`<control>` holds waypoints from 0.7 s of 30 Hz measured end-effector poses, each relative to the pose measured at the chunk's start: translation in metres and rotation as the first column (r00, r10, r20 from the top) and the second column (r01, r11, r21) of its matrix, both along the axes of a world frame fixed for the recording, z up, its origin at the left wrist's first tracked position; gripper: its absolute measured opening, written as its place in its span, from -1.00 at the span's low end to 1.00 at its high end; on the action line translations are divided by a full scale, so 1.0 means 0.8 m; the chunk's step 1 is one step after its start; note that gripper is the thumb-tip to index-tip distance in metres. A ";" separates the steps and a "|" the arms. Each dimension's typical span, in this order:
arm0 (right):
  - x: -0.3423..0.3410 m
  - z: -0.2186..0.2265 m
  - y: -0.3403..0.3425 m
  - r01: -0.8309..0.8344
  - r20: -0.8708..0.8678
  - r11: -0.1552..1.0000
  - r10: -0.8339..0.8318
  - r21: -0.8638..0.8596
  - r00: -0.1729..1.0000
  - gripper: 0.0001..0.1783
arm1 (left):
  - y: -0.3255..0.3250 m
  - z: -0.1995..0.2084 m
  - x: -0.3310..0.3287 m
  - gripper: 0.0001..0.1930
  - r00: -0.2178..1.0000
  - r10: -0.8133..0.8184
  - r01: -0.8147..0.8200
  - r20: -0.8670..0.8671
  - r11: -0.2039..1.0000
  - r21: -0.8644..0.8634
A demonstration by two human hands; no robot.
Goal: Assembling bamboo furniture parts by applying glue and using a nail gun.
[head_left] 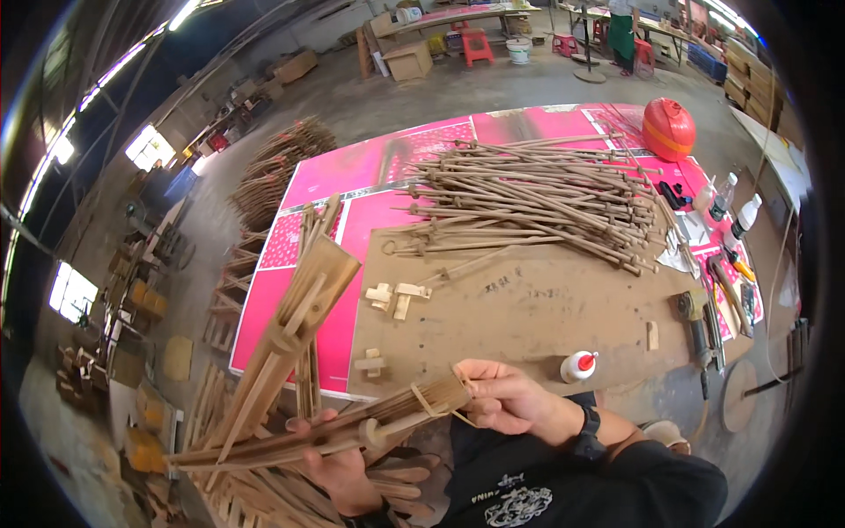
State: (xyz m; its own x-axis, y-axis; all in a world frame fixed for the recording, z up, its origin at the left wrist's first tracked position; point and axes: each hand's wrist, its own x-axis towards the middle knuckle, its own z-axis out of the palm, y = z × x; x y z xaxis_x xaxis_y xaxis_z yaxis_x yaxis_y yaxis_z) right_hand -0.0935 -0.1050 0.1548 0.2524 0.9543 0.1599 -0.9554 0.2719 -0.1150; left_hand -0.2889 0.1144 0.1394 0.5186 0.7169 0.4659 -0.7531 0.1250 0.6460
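My left hand cradles a long brown wooden piece from below, with its fingers curled round the middle. The piece tapers to the left and carries a rod with a pale round collar. At its right end, my right hand pinches a thin tan band that crosses over the wood; whether the band is stretchy I cannot tell. A second, wider wooden piece with a similar rod and collar slants up beside the table's left edge. Under my left hand, several rounded wooden parts lie partly hidden.
A heap of wooden rods with collars covers the back of the pink-topped table. Small pale wooden blocks, a white glue bottle with a red tip, a power tool and a red round container also lie there.
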 end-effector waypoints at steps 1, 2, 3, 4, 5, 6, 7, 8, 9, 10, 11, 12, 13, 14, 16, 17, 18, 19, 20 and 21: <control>0.000 -0.004 0.000 0.006 -0.004 1.000 -0.006 0.000 1.000 -0.70 | 0.008 -0.002 -0.005 -0.59 1.000 -0.006 0.006 -0.004 1.000 0.000; 0.001 -0.007 0.000 -0.014 0.036 1.000 0.014 0.004 0.999 -0.68 | 0.013 0.004 -0.007 -0.58 0.996 -0.087 0.087 -0.004 0.996 0.025; 0.002 -0.009 0.001 -0.035 0.077 0.999 0.035 0.007 0.996 -0.65 | 0.016 0.006 -0.008 -0.57 0.986 -0.166 0.166 -0.005 0.985 0.050; 0.003 -0.011 0.001 -0.034 0.075 0.999 0.033 0.007 0.997 -0.65 | 0.017 0.006 -0.008 -0.57 0.986 -0.168 0.168 -0.007 0.985 0.049; 0.003 -0.011 0.003 -0.018 0.090 0.999 0.015 0.029 0.996 -0.62 | 0.018 0.006 -0.009 -0.56 0.988 -0.154 0.155 -0.027 0.987 0.050; 0.003 -0.012 0.005 -0.004 0.104 0.999 -0.002 0.052 0.995 -0.59 | 0.019 0.007 -0.010 -0.55 0.989 -0.140 0.142 -0.048 0.989 0.051; 0.004 -0.019 0.007 -0.003 0.101 0.999 -0.003 0.054 0.995 -0.59 | 0.019 0.007 -0.010 -0.55 0.989 -0.140 0.143 -0.051 0.988 0.053; 0.007 -0.027 0.008 0.026 0.118 1.000 -0.028 0.017 0.993 -0.60 | 0.017 0.010 -0.004 -0.53 0.996 -0.048 0.059 -0.069 0.986 0.159; 0.007 -0.031 0.008 0.055 0.134 0.998 -0.051 -0.020 0.990 -0.61 | 0.015 0.013 -0.001 -0.51 0.996 0.045 -0.024 -0.075 0.964 0.264; 0.008 -0.031 0.008 0.065 0.132 0.998 -0.061 -0.019 0.989 -0.61 | 0.015 0.013 -0.004 -0.51 0.996 0.035 -0.013 -0.078 0.964 0.266; 0.012 -0.028 0.009 0.065 0.149 0.990 -0.045 -0.129 0.988 -0.63 | 0.012 0.016 -0.009 -0.48 0.978 0.135 -0.080 -0.159 0.947 0.310; 0.013 -0.026 0.010 0.065 0.163 0.969 -0.027 -0.237 0.986 -0.65 | 0.009 0.019 -0.012 -0.45 0.944 0.235 -0.141 -0.233 0.923 0.359; 0.014 -0.030 0.012 0.070 0.161 0.969 -0.032 -0.238 0.986 -0.65 | 0.005 0.020 -0.012 -0.45 0.944 0.230 -0.135 -0.235 0.924 0.359; 0.017 -0.036 0.014 0.067 0.174 0.971 -0.027 -0.230 0.984 -0.68 | -0.009 0.033 -0.003 -0.43 0.952 0.231 -0.149 -0.202 0.924 0.353; 0.020 -0.040 0.016 0.066 0.186 0.973 -0.024 -0.223 0.982 -0.69 | -0.018 0.044 0.001 -0.41 0.958 0.229 -0.160 -0.170 0.924 0.347; 0.023 -0.040 0.015 0.055 0.180 0.969 -0.011 -0.242 0.984 -0.71 | -0.019 0.046 0.001 -0.40 0.955 0.227 -0.148 -0.189 0.922 0.357; 0.024 -0.039 0.015 0.044 0.172 0.965 0.002 -0.260 0.985 -0.72 | -0.019 0.046 0.000 -0.39 0.952 0.224 -0.136 -0.209 0.921 0.366; 0.025 -0.041 0.017 0.047 0.172 0.964 -0.002 -0.261 0.985 -0.72 | -0.016 0.044 0.001 -0.39 0.953 0.220 -0.133 -0.209 0.921 0.365; 0.026 -0.044 0.019 0.041 0.171 0.960 0.008 -0.278 0.985 -0.72 | -0.010 0.041 0.002 -0.40 0.965 0.186 -0.100 -0.187 0.914 0.393; 0.027 -0.044 0.020 0.035 0.169 0.955 0.017 -0.296 0.985 -0.71 | -0.004 0.037 0.003 -0.41 0.975 0.150 -0.068 -0.166 0.904 0.421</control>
